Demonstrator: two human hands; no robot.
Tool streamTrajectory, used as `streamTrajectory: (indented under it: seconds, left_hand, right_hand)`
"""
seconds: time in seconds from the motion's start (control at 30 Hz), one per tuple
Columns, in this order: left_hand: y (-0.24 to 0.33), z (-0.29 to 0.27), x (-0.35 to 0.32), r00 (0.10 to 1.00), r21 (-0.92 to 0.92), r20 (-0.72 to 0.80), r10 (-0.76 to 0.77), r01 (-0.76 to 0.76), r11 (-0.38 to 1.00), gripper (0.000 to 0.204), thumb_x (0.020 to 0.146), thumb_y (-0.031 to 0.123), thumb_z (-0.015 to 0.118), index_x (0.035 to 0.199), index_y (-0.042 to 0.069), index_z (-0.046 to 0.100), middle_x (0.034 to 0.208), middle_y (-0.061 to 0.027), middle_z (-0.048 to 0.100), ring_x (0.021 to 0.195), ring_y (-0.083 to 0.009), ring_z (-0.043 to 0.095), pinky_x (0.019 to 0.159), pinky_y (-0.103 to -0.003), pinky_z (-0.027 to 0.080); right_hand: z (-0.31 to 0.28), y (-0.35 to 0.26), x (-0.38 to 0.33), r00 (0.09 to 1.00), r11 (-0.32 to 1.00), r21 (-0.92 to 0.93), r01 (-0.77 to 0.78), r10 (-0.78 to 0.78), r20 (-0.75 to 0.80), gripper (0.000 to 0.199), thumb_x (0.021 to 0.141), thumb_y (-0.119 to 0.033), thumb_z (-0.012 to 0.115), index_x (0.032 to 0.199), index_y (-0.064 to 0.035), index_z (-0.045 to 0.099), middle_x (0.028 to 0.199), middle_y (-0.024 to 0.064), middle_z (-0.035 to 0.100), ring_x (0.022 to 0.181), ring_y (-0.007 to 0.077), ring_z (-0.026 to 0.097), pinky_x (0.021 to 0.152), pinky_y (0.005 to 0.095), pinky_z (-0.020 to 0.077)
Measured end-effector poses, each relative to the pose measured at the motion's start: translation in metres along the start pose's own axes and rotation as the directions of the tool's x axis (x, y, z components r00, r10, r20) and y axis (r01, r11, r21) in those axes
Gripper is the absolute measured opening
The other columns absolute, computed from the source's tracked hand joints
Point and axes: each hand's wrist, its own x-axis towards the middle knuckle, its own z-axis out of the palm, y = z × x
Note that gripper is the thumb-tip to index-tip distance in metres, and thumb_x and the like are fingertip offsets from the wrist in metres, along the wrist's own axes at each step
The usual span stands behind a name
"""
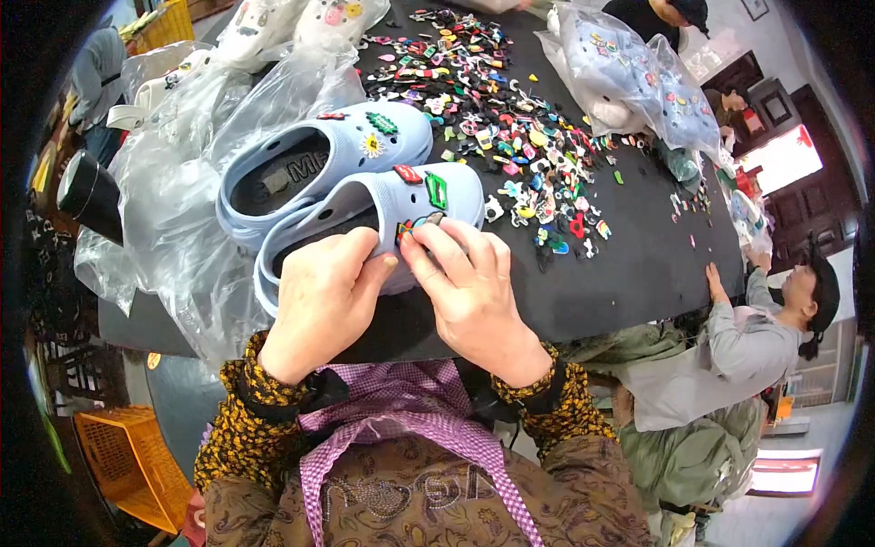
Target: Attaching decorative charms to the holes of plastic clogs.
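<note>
Two light blue clogs lie side by side on a black table [638, 264]. My left hand [324, 296] grips the side of the nearer clog [415, 196]. My right hand [469, 283] presses a small multicoloured charm [412, 225] against that clog's upper with thumb and fingers. A red charm and a green charm sit fixed on its toe. The farther clog [314, 159] carries a green, a red and a flower charm. A big scatter of loose coloured charms [497, 109] covers the table beyond.
Clear plastic bags [173, 210] lie left of the clogs; another bag with clogs [629, 77] sits at the back right. A person in grey [729, 346] leans on the table's right edge. An orange crate [128, 465] stands on the floor at lower left.
</note>
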Motion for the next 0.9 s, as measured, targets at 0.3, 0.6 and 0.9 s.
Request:
streamTrajectory:
  seconds: [0.3, 0.6, 0.9]
  left_hand:
    - [0.005, 0.004, 0.002, 0.999, 0.091, -0.033, 0.019, -0.016, 0.996, 0.019, 0.081, 0.012, 0.069, 0.079, 0.004, 0.052, 0.063, -0.0153, 0.054, 0.060, -0.0345, 0.058, 0.055, -0.044, 0.044]
    - [0.016, -0.028, -0.008, 0.994, 0.191, 0.103, 0.041, -0.060, 0.980, 0.020, 0.082, 0.014, 0.067, 0.078, 0.002, 0.051, 0.068, -0.0169, 0.057, 0.068, -0.0368, 0.059, 0.060, -0.046, 0.045]
    - [-0.004, -0.044, 0.008, 0.979, 0.213, -0.201, 0.017, 0.027, 0.977, 0.020, 0.088, 0.011, 0.063, 0.103, -0.002, 0.059, 0.096, -0.0162, 0.064, 0.085, -0.0256, 0.063, 0.075, -0.034, 0.049]
  right_hand:
    - [-0.011, 0.006, 0.004, 0.999, 0.998, 0.062, -0.014, 0.016, -0.039, 0.038, 0.079, -0.010, 0.058, 0.117, -0.0051, 0.064, 0.122, 0.0051, 0.056, 0.114, 0.0248, 0.050, 0.096, 0.0417, 0.0355]
    - [-0.063, 0.067, 0.001, 0.964, 0.957, 0.251, -0.146, 0.195, -0.182, 0.026, 0.081, -0.004, 0.065, 0.107, -0.0072, 0.068, 0.110, 0.0092, 0.064, 0.105, 0.0267, 0.058, 0.093, 0.0388, 0.0402]
    - [-0.082, 0.147, 0.003, 0.897, 0.904, 0.318, -0.285, 0.369, -0.243, 0.017, 0.084, -0.003, 0.061, 0.099, 0.0012, 0.069, 0.098, 0.0171, 0.068, 0.091, 0.0294, 0.066, 0.082, 0.0348, 0.0507]
